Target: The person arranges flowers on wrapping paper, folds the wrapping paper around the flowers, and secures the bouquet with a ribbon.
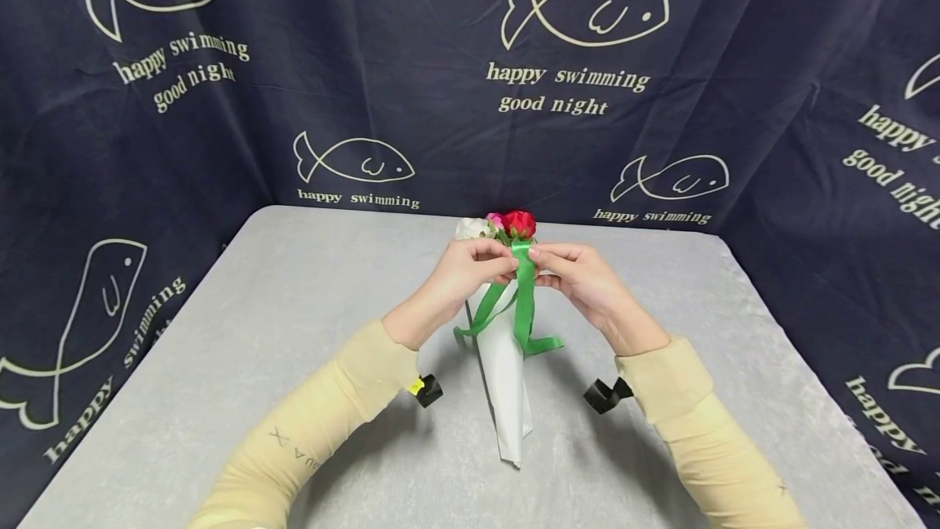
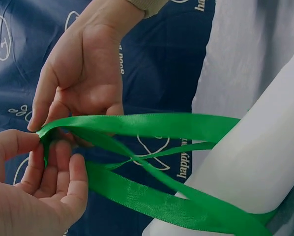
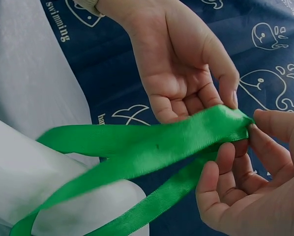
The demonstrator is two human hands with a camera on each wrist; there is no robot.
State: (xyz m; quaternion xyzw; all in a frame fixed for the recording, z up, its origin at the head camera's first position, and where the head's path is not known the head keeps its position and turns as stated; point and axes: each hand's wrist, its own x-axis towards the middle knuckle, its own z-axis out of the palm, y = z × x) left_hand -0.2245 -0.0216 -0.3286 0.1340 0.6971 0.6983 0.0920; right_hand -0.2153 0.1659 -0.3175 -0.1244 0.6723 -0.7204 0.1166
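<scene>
A bouquet wrapped in white paper (image 1: 502, 382) lies on the grey-covered table, its narrow end toward me. At its far end show a red flower (image 1: 519, 224), a white flower (image 1: 472, 228) and a bit of pink. My left hand (image 1: 473, 268) and right hand (image 1: 583, 276) meet just below the flowers, over the wrap. Both pinch a green satin ribbon (image 2: 152, 125) between thumb and fingertips. In the right wrist view, the ribbon (image 3: 152, 147) runs as crossing bands from the fingertips down to the paper. Two ribbon tails hang over the wrap; any knot is hidden.
The table (image 1: 294, 284) has a grey cloth over it. Dark blue fabric (image 1: 455, 47) with fish prints and lettering stands behind and at both sides. Black straps (image 1: 602, 396) hang near the cuffs of the cream sleeves (image 1: 308, 423).
</scene>
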